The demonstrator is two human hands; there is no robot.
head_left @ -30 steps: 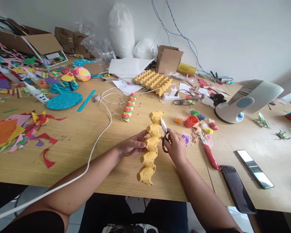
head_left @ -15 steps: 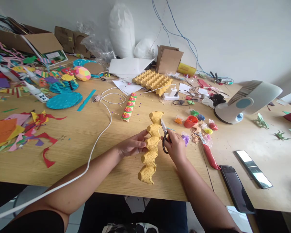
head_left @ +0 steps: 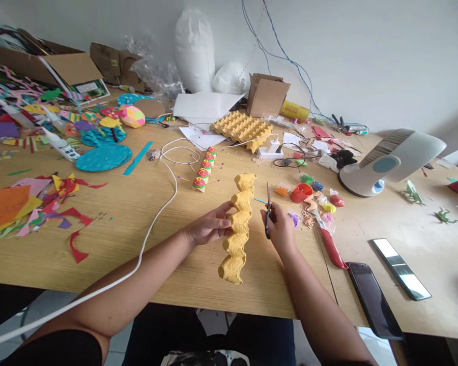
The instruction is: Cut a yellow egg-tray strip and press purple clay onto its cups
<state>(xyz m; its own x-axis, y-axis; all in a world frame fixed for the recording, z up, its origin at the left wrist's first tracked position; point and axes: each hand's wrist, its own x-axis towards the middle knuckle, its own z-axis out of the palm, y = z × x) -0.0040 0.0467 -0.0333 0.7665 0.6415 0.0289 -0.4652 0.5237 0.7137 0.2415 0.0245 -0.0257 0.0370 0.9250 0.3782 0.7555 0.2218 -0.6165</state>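
A yellow egg carton strip [head_left: 237, 233] with several cups is held upright lengthwise over the table, pinched at its left edge by my left hand [head_left: 210, 223]. My right hand [head_left: 280, 229] is wrapped round the black handles of a pair of scissors [head_left: 268, 213]. The blades point away from me, close together, a short gap to the right of the strip. Beyond the strip lies a painted red and green egg carton piece [head_left: 204, 169] with pins sticking out at its sides.
A white cable [head_left: 152, 223] crosses over my left forearm. To the right are clay packets [head_left: 316, 185], a red-handled knife [head_left: 333, 248], phones [head_left: 374, 300] and a white fan [head_left: 389, 162]. A yellow egg tray [head_left: 242, 127] lies behind, paper scraps [head_left: 34, 203] at left.
The scissors have moved right, away from the edge of the egg carton strip, and their blades now point straight ahead. My left hand keeps its hold on the strip.
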